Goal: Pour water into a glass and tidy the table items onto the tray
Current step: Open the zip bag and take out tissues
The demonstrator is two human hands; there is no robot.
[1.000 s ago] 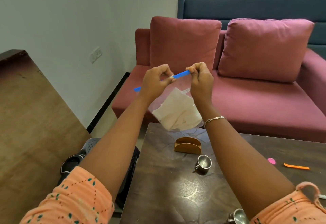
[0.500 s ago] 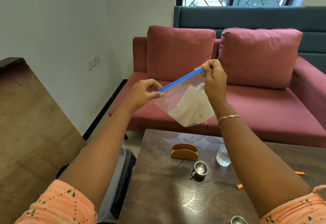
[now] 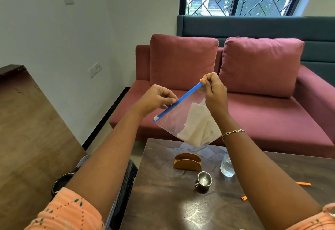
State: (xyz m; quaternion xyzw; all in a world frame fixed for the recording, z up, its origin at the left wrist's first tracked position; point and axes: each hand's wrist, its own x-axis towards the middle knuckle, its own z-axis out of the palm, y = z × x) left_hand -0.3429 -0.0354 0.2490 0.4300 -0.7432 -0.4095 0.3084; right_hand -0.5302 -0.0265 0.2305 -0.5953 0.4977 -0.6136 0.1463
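Zip bag (image 3: pixel 174 121): held up in the air over the far edge of the table (image 3: pixel 163 202), at 12 o'clock from the steel cup (image 3: pixel 204 181); clear, with folded white tissue (image 3: pixel 197 128) sagging into its low corner
Blue seal strip (image 3: pixel 181 99): slants from 8 o'clock up to 2 o'clock; the white slider (image 3: pixel 155 118) sits at the 8 o'clock end
Hands: set apart along the strip; left hand (image 3: pixel 155 99) pinches it near the middle, right hand (image 3: pixel 213 90) pinches the 2 o'clock end
Step, as I judge it: working the bag's seal; whether to open or to close it I cannot tell
Doing it well: keep the strip taut between the two pinches, hold the 2 o'clock end fixed, and run the slider along in one even pull; a slack strip would likely buckle or jam
On the table: clear glass (image 3: pixel 226 166) at 1 o'clock of the cup, wooden holder (image 3: pixel 187 162) at 11 o'clock
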